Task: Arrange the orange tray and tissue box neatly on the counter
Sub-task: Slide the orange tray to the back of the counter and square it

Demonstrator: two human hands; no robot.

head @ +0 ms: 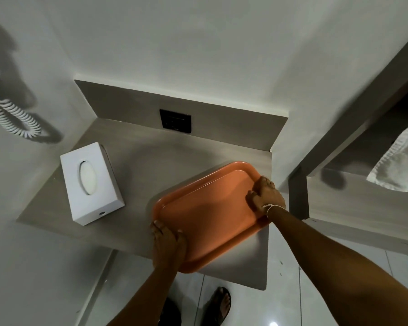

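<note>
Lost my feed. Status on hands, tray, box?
Both hands, left and right, gripping orange tray, askew on counter. Tissue box apart, untouched. Nothing between.

Head camera looks steeply down, close above the counter.

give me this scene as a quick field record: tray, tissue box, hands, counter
tray: orange, empty, skewed on the counter, near corner past the front edge
tissue box: white, flat on the counter's left side, apart from the tray
left hand: grips the tray's near-left corner
right hand: on the tray's right rim
counter: grey, dark socket in the back panel
</note>
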